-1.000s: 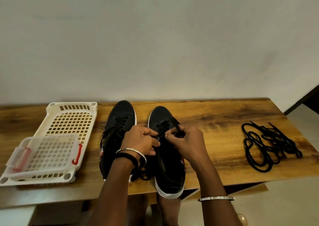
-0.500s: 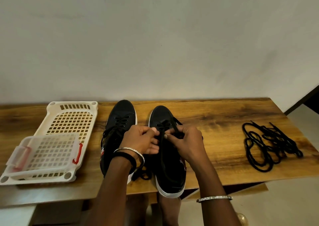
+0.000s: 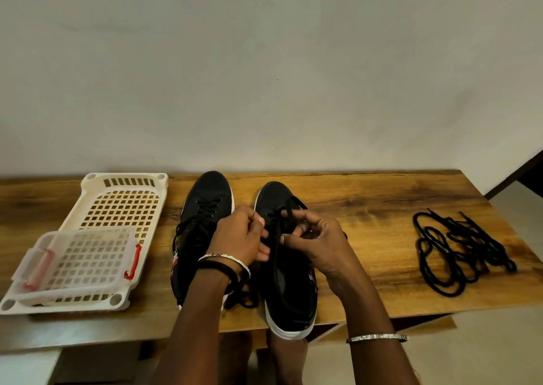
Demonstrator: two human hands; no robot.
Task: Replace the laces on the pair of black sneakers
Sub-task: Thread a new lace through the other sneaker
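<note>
The main risk, in my judgement, comes from the right-hand sneaker (image 3: 289,282): its heel hangs over the front edge of the table (image 3: 367,202), so a strong pull on the lace (image 3: 289,208) toward the person could drag the shoe off the edge. A second risk is that the lace catches in an eyelet and the upper bunches up, because nothing is pressing the shoe down. A third one is confusion of cords: some black cord lies in a small tangle between the two shoes near the front edge, and a pile of loose laces (image 3: 458,246) lies well apart on the right side of the table. All are black, so it would be easy to take the wrong one. I cannot tell which are old and which are new. The left-hand sneaker (image 3: 205,208) stands just beside the first one, with its toe to the wall and its lace in the eyelets. Both hands meet over the eyelets of the right-hand sneaker. The left hand (image 3: 239,237) has its fingers curled, and thumb and forefinger seem to pinch the lace at the eyelet row, though the contact is partly hidden. The right hand (image 3: 317,237) is also curled and pinches a strand of the same lace, which rises in a loop above its fingers.
</note>
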